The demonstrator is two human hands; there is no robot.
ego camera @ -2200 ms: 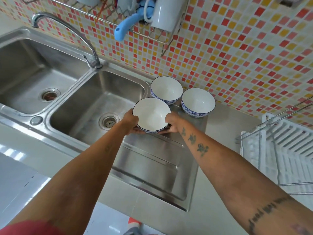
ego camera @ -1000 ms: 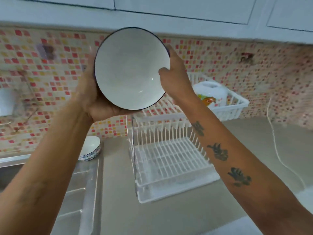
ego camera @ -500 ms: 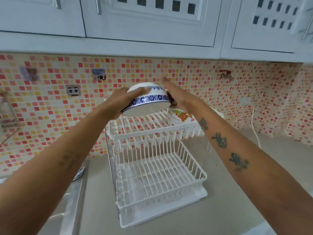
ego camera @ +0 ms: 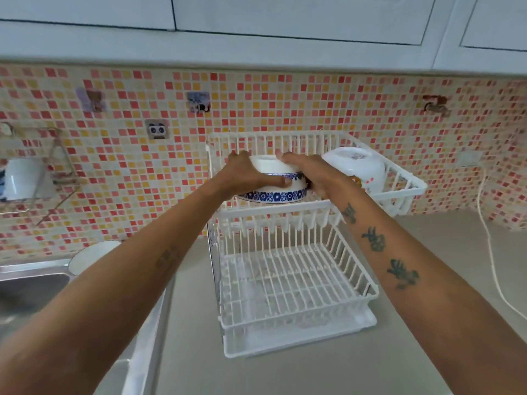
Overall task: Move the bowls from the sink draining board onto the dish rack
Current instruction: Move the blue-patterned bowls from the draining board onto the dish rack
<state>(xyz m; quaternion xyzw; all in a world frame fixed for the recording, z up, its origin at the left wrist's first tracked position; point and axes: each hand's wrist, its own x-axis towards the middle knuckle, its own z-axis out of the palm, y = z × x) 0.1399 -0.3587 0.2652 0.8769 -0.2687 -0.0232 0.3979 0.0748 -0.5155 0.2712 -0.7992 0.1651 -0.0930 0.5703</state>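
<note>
A white bowl with a blue flower band (ego camera: 275, 192) is upside down at the left of the upper tier of the white two-tier dish rack (ego camera: 288, 286). My left hand (ego camera: 245, 173) grips its left side and my right hand (ego camera: 313, 173) grips its right side. I cannot tell if the bowl rests on the tier. Another bowl (ego camera: 92, 256) stands on the steel draining board (ego camera: 34, 270) at the lower left, partly hidden by my left arm.
A larger white upturned bowl (ego camera: 356, 165) sits at the right of the upper tier. The rack's lower tier holds no dishes. A white cord (ego camera: 490, 252) hangs down the tiled wall to the right. White cupboards hang overhead. A wire wall shelf (ego camera: 31, 172) is at far left.
Both hands lifted one bowl off the draining board, carried it right to the rack, turned it upside down, and have lowered it into the upper tier.
</note>
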